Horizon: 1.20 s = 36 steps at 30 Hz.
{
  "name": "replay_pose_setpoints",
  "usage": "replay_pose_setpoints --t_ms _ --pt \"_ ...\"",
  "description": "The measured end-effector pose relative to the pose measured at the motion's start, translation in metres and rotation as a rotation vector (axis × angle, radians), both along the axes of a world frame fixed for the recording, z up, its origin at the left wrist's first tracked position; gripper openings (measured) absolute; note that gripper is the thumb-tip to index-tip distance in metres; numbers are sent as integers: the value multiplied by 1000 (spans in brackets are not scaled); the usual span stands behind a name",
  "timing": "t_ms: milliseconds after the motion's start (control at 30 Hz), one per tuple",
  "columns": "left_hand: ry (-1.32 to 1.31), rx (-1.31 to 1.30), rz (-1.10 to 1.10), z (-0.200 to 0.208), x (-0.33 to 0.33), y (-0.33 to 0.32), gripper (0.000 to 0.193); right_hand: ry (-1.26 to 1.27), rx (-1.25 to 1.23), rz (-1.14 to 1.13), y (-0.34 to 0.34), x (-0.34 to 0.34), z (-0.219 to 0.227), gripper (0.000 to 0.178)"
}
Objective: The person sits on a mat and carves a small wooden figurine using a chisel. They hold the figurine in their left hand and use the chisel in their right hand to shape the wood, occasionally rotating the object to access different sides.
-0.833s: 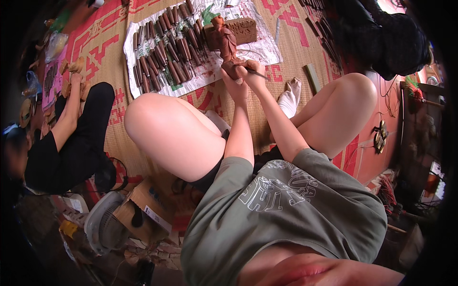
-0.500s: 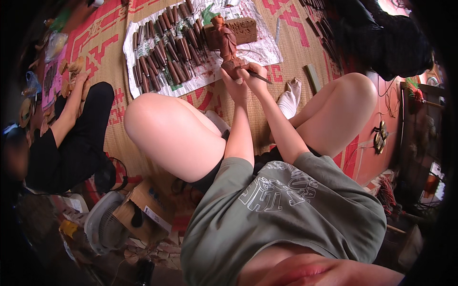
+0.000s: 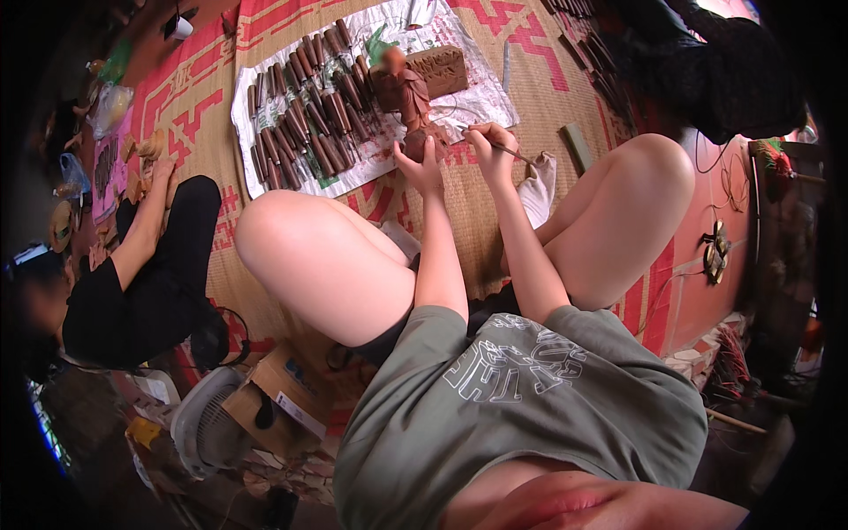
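A reddish-brown carved wooden figurine (image 3: pixel 412 99) stands in front of me, its base toward me. My left hand (image 3: pixel 424 172) is closed around the lower end of that base, thumb and fingers on its sides. Just to the right, my right hand (image 3: pixel 491 148) grips a slim carving tool (image 3: pixel 518 156) like a pen. The tool's thin end points left toward the figurine, with a small gap between them. Behind the figurine lies a brown block with carved relief (image 3: pixel 442 71).
Rows of dark-handled carving tools (image 3: pixel 305 115) lie on a white sheet (image 3: pixel 371 155) over a woven mat (image 3: pixel 265 212). A greenish bar (image 3: pixel 577 147) is by my right foot (image 3: pixel 541 185). At left sits another person in black (image 3: pixel 132 291). A fan (image 3: pixel 201 424) and cardboard box (image 3: pixel 274 402) stand lower left.
My right hand has moved right with the carving tool, away from the figurine's base. My left hand has shifted slightly down and left, still on the base.
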<state>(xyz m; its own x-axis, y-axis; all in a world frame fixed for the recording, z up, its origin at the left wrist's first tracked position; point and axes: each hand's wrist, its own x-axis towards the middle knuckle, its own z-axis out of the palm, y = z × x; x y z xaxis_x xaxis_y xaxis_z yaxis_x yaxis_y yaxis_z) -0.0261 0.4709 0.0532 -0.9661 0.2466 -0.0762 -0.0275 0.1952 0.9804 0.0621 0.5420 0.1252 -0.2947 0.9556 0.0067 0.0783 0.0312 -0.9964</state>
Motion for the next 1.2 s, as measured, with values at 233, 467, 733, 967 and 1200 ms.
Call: replay_pose_setpoints --t_ms 233,467,733,967,1200 --pt "226 -121 -227 9 -9 5 58 -2 -17 15 -6 -7 14 8" --pt "428 -246 -298 22 6 14 41 120 18 -27 -4 -12 13 11" --pt "351 -61 16 22 -2 21 26 142 12 -45 2 -9 4 12" --pt "168 -129 -83 -11 -1 30 67 162 -46 -140 1 -10 6 11" --pt "39 -385 -154 0 7 39 93 -25 85 46 16 -19 -7 10"
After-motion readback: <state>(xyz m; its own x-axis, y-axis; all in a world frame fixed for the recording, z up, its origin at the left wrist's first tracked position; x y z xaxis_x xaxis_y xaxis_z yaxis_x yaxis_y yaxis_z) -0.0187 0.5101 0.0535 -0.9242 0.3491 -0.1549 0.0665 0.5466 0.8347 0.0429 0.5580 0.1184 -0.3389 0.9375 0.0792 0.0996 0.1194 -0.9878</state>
